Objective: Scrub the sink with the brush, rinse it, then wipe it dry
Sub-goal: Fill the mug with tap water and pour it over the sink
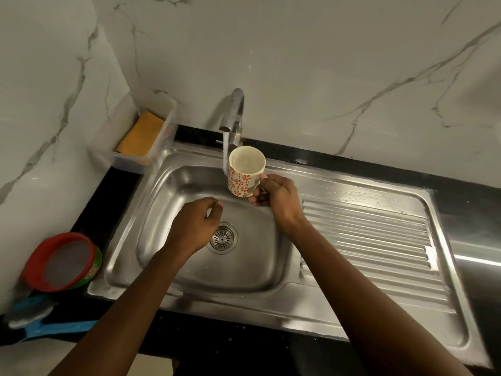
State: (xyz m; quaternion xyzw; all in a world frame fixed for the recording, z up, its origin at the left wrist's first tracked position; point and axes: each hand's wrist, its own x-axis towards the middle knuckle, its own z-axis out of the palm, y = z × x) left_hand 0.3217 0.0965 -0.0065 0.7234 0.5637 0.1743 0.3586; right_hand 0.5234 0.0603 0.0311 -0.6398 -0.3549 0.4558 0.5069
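Sink (189,267): steel, one basin, set in a black tabletop (217,343). Drain strainer (222,238) in the basin floor, a little toward 3 o'clock of its middle. Ribbed draining board (366,240) at 3 o'clock of the basin, with water beads along its far edge.

Tap (234,112) at 12 o'clock of the basin, running. The stream (225,150) falls along the 9 o'clock side of the cup (245,172); whether it touches the cup wall is unclear.

Right hand (276,198): grasping the cup by its handle, fingers curled round it. The cup is held above the far part of the basin, just below the spout, with its mouth tilted toward the camera. It is cream with a red flower pattern, and the inside is pale and speckled.

Left hand (195,226): grasping nothing, fingers loosely curled. It hovers over the basin at 10 o'clock of the strainer, apart from the cup.

Brush (35,318): on the tabletop at 8 o'clock of the basin, near the frame's lower left corner, untouched. It has a blue handle and what looks like a grey head, but it is blurred there.

Other items: a red-lidded tub (62,261) at 9 o'clock of the basin, just beyond the brush. A clear plastic box (165,112) at 11 o'clock against the marble wall holds an orange sponge (141,134).
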